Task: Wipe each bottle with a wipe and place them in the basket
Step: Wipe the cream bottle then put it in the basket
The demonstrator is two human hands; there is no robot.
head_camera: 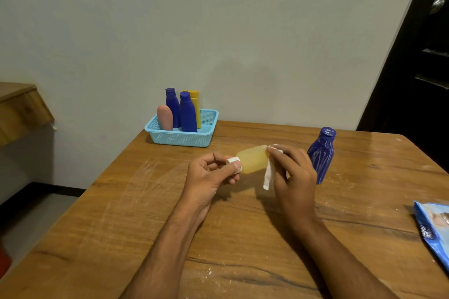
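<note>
My left hand (211, 175) pinches the white cap of a pale yellow bottle (252, 159), held sideways above the wooden table (145, 213). My right hand (295, 175) holds a white wipe (269, 177) against the bottle's far end. A blue bottle (322, 155) streaked with white stands upright just right of my right hand. At the back, the light blue basket (182, 139) holds a pink bottle (165, 118), two blue bottles (187, 113) and a yellow bottle (195, 102), all upright.
A blue wipes packet (432, 230) lies at the table's right edge. White smears and crumbs mark the tabletop. A wall stands right behind the basket, a dark door (413, 56) at the right, and a wooden shelf (21, 109) at the left.
</note>
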